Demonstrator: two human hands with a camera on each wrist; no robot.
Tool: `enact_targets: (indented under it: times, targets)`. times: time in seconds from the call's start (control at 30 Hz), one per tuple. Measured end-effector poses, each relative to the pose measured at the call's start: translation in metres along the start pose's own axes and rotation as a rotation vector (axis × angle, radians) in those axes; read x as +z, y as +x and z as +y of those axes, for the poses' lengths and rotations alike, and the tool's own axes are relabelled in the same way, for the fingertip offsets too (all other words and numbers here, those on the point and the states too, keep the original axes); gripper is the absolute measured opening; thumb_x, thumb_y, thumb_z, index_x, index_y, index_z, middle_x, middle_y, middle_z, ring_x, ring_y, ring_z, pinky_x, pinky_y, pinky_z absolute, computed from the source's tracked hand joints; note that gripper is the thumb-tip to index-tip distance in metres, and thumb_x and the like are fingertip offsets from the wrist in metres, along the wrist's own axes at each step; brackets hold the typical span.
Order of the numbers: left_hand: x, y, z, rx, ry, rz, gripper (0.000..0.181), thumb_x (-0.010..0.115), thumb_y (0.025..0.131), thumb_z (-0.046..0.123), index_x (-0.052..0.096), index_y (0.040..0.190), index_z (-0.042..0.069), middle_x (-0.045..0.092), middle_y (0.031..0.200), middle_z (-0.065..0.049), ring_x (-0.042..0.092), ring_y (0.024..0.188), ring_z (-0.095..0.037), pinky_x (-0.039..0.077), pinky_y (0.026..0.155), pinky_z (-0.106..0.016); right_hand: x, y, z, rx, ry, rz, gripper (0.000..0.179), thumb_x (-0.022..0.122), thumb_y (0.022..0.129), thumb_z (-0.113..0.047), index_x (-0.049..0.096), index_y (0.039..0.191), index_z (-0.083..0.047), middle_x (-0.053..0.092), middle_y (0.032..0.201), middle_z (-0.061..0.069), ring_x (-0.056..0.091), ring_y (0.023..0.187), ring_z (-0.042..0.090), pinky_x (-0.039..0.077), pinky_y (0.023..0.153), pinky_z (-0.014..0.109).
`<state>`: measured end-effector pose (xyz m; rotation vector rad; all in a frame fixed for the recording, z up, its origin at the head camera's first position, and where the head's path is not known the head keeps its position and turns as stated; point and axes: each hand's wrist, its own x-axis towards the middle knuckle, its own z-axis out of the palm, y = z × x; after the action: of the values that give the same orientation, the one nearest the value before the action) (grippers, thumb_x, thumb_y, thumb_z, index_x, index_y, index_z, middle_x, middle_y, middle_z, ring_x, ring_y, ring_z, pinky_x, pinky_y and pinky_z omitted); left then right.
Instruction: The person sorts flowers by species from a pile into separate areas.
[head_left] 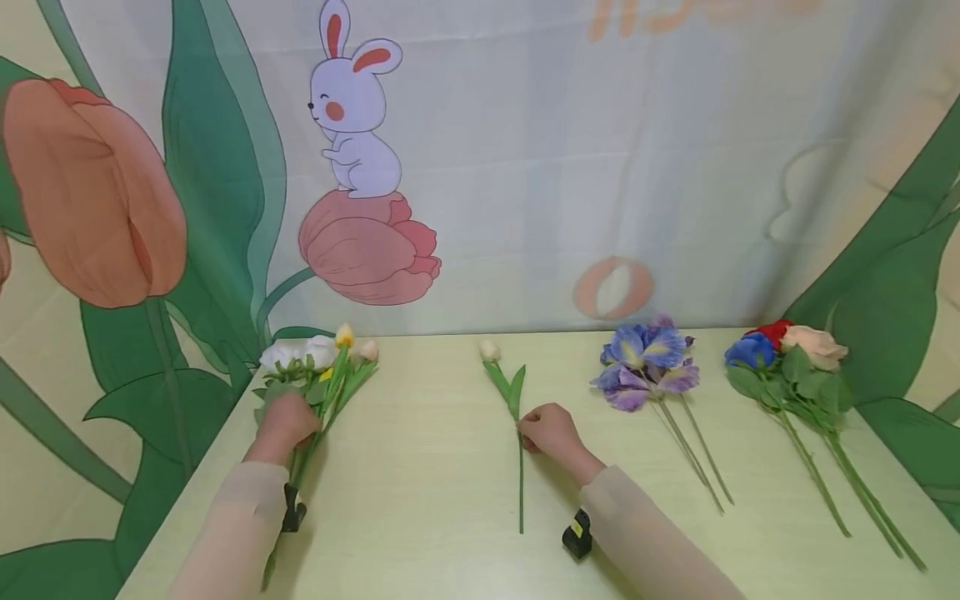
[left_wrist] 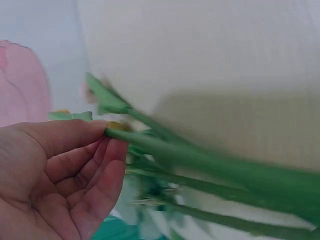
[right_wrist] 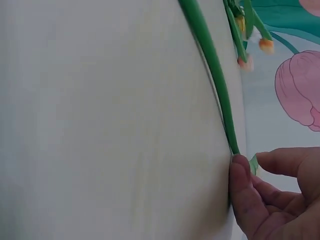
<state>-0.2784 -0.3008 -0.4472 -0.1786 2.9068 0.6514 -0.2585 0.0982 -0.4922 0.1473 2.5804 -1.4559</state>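
In the head view a white tulip (head_left: 490, 351) lies upright along the middle of the table, its thin green stem running toward me. My right hand (head_left: 553, 432) holds that stem just below the leaves; the right wrist view has the stem (right_wrist: 215, 70) meeting the curled fingertips, with the thumb close by. At the left, my left hand (head_left: 287, 423) is over a bundle of flowers and pinches a green stem (left_wrist: 165, 147) between thumb and forefinger. Around it are a yellow-orange tulip (head_left: 344, 336), a pale pink tulip (head_left: 368, 351) and white flowers (head_left: 300, 353).
Right of centre lie blue-purple irises (head_left: 643, 358) with long stems. Farther right are roses: a blue one (head_left: 750, 352), a red one behind it and a peach one (head_left: 816, 347). A printed cloth (head_left: 510, 208) hangs behind the pale table (head_left: 427, 467).
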Motion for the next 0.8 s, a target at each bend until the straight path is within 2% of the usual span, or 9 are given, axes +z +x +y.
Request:
enact_targets:
  times: [0.07,0.13,0.23,0.3,0.4,0.47,0.6,0.73,0.8]
  targets:
    - [-0.006,-0.012,0.01,0.045,-0.019,0.039,0.039,0.057,0.081,0.004,0.045,0.046,0.015,0.043,0.044,0.005,0.041,0.045,-0.012,0.035,0.049,-0.026,-0.001,-0.004,0.001,-0.006,0.019,-0.003,0.022,0.061,0.098,-0.008,0.075,0.103,0.008,0.069,0.071,0.008,0.063,0.062,0.01,0.057,0.062,0.023]
    - [-0.011,-0.022,0.018,0.088,-0.034,0.07,0.042,0.056,0.084,0.006,0.039,0.047,0.018,0.04,0.045,0.008,0.037,0.047,-0.011,0.032,0.05,-0.025,-0.003,-0.008,0.001,-0.009,0.032,-0.015,0.024,0.06,0.099,-0.009,0.074,0.108,0.008,0.071,0.078,0.01,0.064,0.066,0.011,0.058,0.065,0.023]
    - [-0.016,-0.033,0.028,0.122,-0.051,0.092,0.04,0.057,0.091,0.009,0.05,0.051,0.01,0.048,0.048,0.005,0.04,0.049,-0.012,0.033,0.052,-0.026,-0.005,-0.014,-0.002,-0.029,0.03,-0.031,0.026,0.06,0.099,-0.011,0.072,0.113,0.008,0.072,0.086,0.014,0.065,0.071,0.013,0.059,0.068,0.025]
    - [-0.018,-0.04,0.037,0.135,-0.067,0.097,0.032,0.059,0.094,0.01,0.067,0.065,0.0,0.061,0.055,-0.002,0.05,0.053,-0.012,0.037,0.053,-0.026,-0.006,-0.018,-0.004,-0.053,0.036,-0.034,0.026,0.06,0.1,-0.011,0.071,0.114,0.008,0.073,0.091,0.017,0.066,0.074,0.015,0.06,0.07,0.027]
    - [-0.019,-0.052,0.054,0.155,-0.135,0.104,0.022,0.064,0.096,0.009,0.075,0.094,-0.009,0.073,0.073,-0.015,0.064,0.063,-0.017,0.048,0.057,-0.027,-0.008,-0.023,-0.011,-0.112,0.079,-0.027,0.025,0.062,0.099,-0.009,0.07,0.116,0.008,0.073,0.097,0.02,0.07,0.078,0.02,0.062,0.073,0.03]
    - [-0.018,-0.059,0.066,0.16,-0.202,0.106,0.024,0.065,0.096,0.008,0.074,0.105,-0.012,0.076,0.083,-0.021,0.07,0.069,-0.019,0.055,0.061,-0.028,-0.008,-0.026,-0.018,-0.166,0.111,-0.027,0.025,0.063,0.099,-0.008,0.069,0.116,0.008,0.073,0.101,0.021,0.072,0.081,0.022,0.063,0.074,0.032]
    - [-0.011,-0.07,0.087,0.167,-0.325,0.106,0.024,0.065,0.097,0.008,0.072,0.108,-0.012,0.076,0.095,-0.026,0.074,0.076,-0.027,0.061,0.068,-0.034,-0.009,-0.036,-0.037,-0.248,0.17,-0.029,0.025,0.064,0.098,-0.009,0.069,0.116,0.007,0.074,0.104,0.021,0.074,0.084,0.021,0.063,0.076,0.033]
    - [-0.001,-0.077,0.106,0.183,-0.393,0.113,0.023,0.065,0.098,0.009,0.073,0.108,-0.009,0.076,0.097,-0.025,0.075,0.081,-0.032,0.062,0.072,-0.038,-0.008,-0.047,-0.055,-0.288,0.231,-0.034,0.024,0.064,0.097,-0.008,0.069,0.116,0.007,0.075,0.106,0.022,0.073,0.085,0.018,0.064,0.078,0.034]
    - [0.006,-0.081,0.116,0.196,-0.425,0.125,0.021,0.066,0.097,0.009,0.074,0.107,-0.007,0.077,0.096,-0.024,0.075,0.08,-0.03,0.062,0.072,-0.038,-0.008,-0.053,-0.062,-0.291,0.262,-0.04,0.024,0.065,0.097,-0.008,0.069,0.116,0.006,0.074,0.106,0.021,0.072,0.085,0.017,0.064,0.079,0.035]
